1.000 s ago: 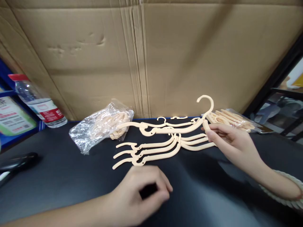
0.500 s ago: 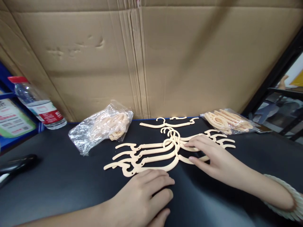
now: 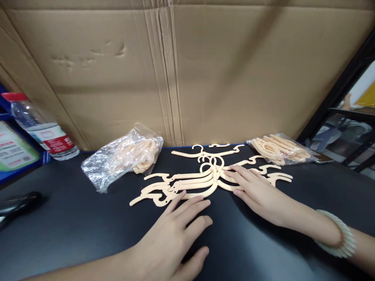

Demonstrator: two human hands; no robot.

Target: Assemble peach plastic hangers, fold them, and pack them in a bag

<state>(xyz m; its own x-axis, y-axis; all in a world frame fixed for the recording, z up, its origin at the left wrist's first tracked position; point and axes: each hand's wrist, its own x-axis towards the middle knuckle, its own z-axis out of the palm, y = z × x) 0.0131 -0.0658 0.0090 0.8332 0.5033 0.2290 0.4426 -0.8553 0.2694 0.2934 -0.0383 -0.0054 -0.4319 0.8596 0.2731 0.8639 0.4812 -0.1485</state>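
Note:
Several cream folding hangers point(image 3: 202, 194) lie overlapped on the black table, their hooks bunched at the middle. My left hand point(image 3: 178, 230) is spread just in front of their left arms, with fingertips at the lower edge of the nearest one. Over the right arms rests my right hand point(image 3: 258, 191), fingers stretched out and touching them. A separate hanger point(image 3: 187, 155) lies behind the group, and a small loose cream piece point(image 3: 219, 145) is beyond it.
A clear bag of cream parts point(image 3: 137, 154) lies at the back left, another bag point(image 3: 278, 148) at the back right. At the far left stand a red-capped bottle point(image 3: 49, 134) and a black object point(image 3: 20, 203). Cardboard point(image 3: 234, 70) rises behind the table point(image 3: 88, 234).
The near hangers have shifted back and lie closer together. My left hand has moved slightly forward with its fingers spreading. My right hand has flattened over the right arms.

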